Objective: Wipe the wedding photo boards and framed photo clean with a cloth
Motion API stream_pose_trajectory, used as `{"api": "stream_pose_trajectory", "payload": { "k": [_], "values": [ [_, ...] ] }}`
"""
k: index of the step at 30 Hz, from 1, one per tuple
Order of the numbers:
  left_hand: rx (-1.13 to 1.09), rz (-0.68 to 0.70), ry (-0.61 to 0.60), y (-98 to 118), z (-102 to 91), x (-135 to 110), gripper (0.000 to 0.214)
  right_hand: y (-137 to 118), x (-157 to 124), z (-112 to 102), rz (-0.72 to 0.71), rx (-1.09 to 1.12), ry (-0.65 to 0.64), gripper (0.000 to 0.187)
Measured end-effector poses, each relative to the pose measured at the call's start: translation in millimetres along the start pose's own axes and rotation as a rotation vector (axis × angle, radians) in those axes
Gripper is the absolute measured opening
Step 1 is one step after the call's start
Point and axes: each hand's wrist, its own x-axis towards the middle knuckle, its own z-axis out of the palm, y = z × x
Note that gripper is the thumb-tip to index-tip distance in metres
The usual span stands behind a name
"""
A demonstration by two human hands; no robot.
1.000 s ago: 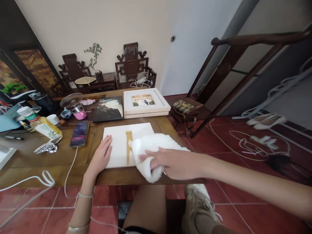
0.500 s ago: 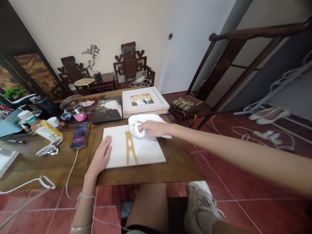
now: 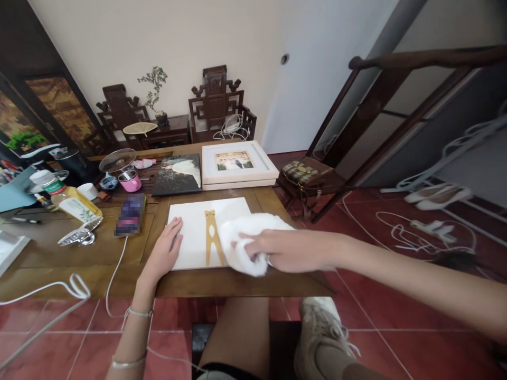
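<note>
A white rectangular board (image 3: 189, 232) with a yellow, long-legged cat-like figure (image 3: 210, 232) on it lies flat near the table's front edge. Along the board's left edge rests my left hand (image 3: 164, 250), fingers stretched out, holding nothing. My right hand (image 3: 287, 250) is closed on a bunched white cloth (image 3: 245, 232), slightly blurred. The cloth covers the board's right part and its lower right corner, reaching to the front of the table.
Behind the board lie a white-framed picture (image 3: 240, 163) and a dark picture panel (image 3: 178, 174). Left on the wooden table (image 3: 99, 269) are a phone (image 3: 130, 214) with a cable, a bottle (image 3: 75, 205), a clear hair claw (image 3: 81, 234) and a pink cup (image 3: 130, 181).
My right hand has drawn the cloth from the board's upper right down toward its lower right corner, nearer to me. My left hand has stayed at the left edge.
</note>
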Motion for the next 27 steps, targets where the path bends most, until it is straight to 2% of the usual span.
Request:
{"api": "stream_pose_trajectory", "payload": {
  "k": [3,7,11,15,18,21,24,27],
  "values": [
    [-0.001,0.008,-0.001,-1,-0.6,0,0.044,21,25,-8,0.091,-0.049,-0.009,0.051],
    [-0.003,-0.001,-0.002,-2,-1.1,0,0.044,48,62,-9,0.178,-0.155,0.117,0.061],
    [-0.005,-0.015,0.003,-2,-0.9,1,0.045,58,80,-1,0.137,-0.254,0.235,0.059],
    [-0.012,-0.012,0.004,-2,0.2,1,0.045,41,60,19,0.018,-0.310,0.217,0.060],
    [-0.021,-0.007,0.008,-1,1.2,0,0.044,10,32,36,-0.055,-0.336,0.130,0.062],
    [-0.021,-0.007,0.011,-1,1.6,0,0.044,-25,12,49,-0.126,-0.266,0.003,0.062],
    [-0.009,-0.008,0.004,-1,1.3,1,0.045,-43,9,53,-0.177,-0.219,-0.032,0.061],
    [0.001,-0.001,-0.005,-1,0.7,1,0.047,-33,22,48,-0.201,-0.266,0.037,0.060]
  ]
}}
